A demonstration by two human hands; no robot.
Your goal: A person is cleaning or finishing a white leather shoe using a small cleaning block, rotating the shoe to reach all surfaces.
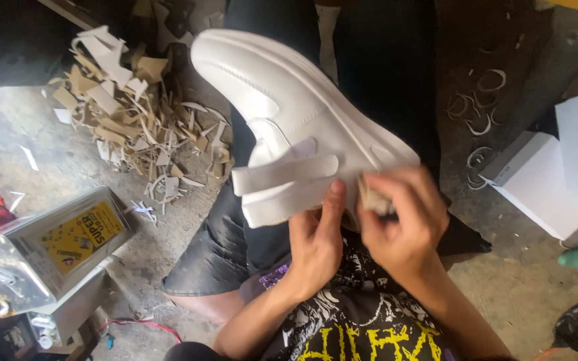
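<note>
A white shoe (282, 100) with two strap flaps lies over my lap, toe pointing away from me. My left hand (316, 244) grips its heel end from below, thumb pressed up against the lower strap. My right hand (403, 220) is closed on a small tan block (371, 198), possibly a rubbing pad, and holds it against the shoe's side near the heel.
A heap of tan and white cut scraps (128, 107) covers the concrete floor at upper left. A metal can with a yellow label (41, 251) stands at left. White boxes (556, 174) lie at right, with curled offcuts (476, 100) beside them.
</note>
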